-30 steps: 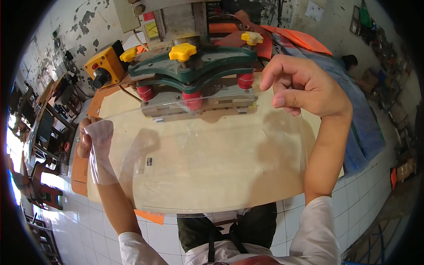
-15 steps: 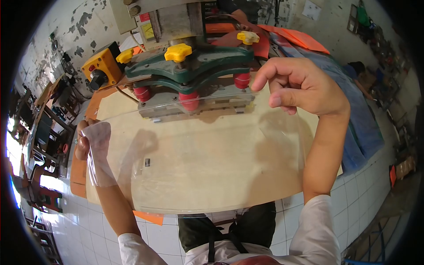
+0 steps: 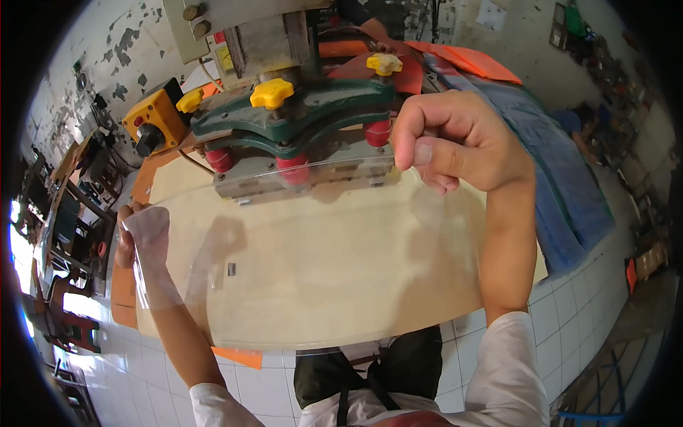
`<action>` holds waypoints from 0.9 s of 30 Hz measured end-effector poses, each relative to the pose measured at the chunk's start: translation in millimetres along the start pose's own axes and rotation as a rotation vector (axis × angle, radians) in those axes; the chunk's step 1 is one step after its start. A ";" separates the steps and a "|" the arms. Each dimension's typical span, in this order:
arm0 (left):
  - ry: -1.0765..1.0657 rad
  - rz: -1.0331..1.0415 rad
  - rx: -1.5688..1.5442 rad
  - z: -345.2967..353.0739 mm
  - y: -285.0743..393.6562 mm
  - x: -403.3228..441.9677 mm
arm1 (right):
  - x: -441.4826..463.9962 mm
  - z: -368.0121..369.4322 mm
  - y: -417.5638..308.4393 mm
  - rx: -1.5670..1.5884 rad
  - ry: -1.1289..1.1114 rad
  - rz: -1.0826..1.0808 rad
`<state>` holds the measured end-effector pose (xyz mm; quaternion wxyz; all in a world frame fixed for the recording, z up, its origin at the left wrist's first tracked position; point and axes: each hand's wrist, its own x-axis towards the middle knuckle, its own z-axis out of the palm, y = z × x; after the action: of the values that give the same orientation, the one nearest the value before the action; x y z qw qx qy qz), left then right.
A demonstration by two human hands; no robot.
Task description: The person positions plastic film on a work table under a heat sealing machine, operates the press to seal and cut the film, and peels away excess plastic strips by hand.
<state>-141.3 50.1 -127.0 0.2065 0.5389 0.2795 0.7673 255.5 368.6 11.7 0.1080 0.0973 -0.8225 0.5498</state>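
Note:
A clear plastic sheet [image 3: 306,285] is stretched between my two hands over a pale board [image 3: 370,313]. My left hand [image 3: 126,231] grips the sheet's left edge, where a flap hangs over my forearm. At the upper right, my right hand [image 3: 462,142] pinches the sheet's far corner between thumb and index finger. Beyond the sheet is a green machine head [image 3: 284,117] with yellow star knobs [image 3: 272,93] and red cushions [image 3: 292,169], above a metal block. A small dark rectangle [image 3: 231,269] shows through the sheet.
A yellow control box [image 3: 153,119] with a black knob stands at the machine's left. Blue sheeting [image 3: 562,185] and orange material [image 3: 469,62] lie to the right. Another person's hand [image 3: 376,30] is behind the machine. A red stool [image 3: 82,331] stands far left.
My right hand has shifted left and its thumb and index finger have come together on the sheet's corner. The machine and my left hand appear slightly farther left in view.

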 end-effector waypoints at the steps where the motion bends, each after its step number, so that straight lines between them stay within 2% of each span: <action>1: -0.003 0.001 -0.002 -1.1 0.4 -0.1 | -0.3 2.1 0.3 0.030 0.003 -0.043; 5: -0.002 -0.001 -0.026 -6.1 2.1 -1.2 | 1.4 4.7 7.1 0.130 -0.029 -0.161; 13: 0.029 -0.001 -0.058 0.0 2.9 -0.6 | 2.0 -1.1 12.5 0.148 -0.085 -0.190; 15: -0.040 -0.002 -0.056 -4.7 2.7 1.3 | 1.3 -2.2 12.4 0.151 -0.108 -0.203; 18: -0.021 -0.001 -0.032 -4.4 2.8 -0.1 | -2.0 -3.0 4.5 0.152 -0.074 -0.134; 20: -0.020 -0.018 -0.015 -7.6 3.3 -1.3 | -3.9 -7.0 -4.2 -0.117 0.053 0.017; 23: 0.029 -0.031 0.053 -4.2 0.3 -2.4 | -8.3 -15.5 -5.7 -0.199 0.137 0.116; 24: -0.034 -0.117 0.109 -2.7 1.1 -1.1 | -9.7 -19.5 -3.8 -0.244 0.144 0.124; 25: -0.094 -0.206 0.163 2.1 0.4 0.4 | -12.0 -22.5 -4.3 -0.240 0.133 0.125; 27: -0.055 -0.181 0.127 40.1 -9.7 10.4 | -14.8 -26.2 -7.7 -0.348 0.185 0.253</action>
<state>-106.8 72.2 -115.4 0.2481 0.5444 0.3693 0.7111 273.6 390.7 24.1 0.1284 -0.0773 -0.8972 0.4155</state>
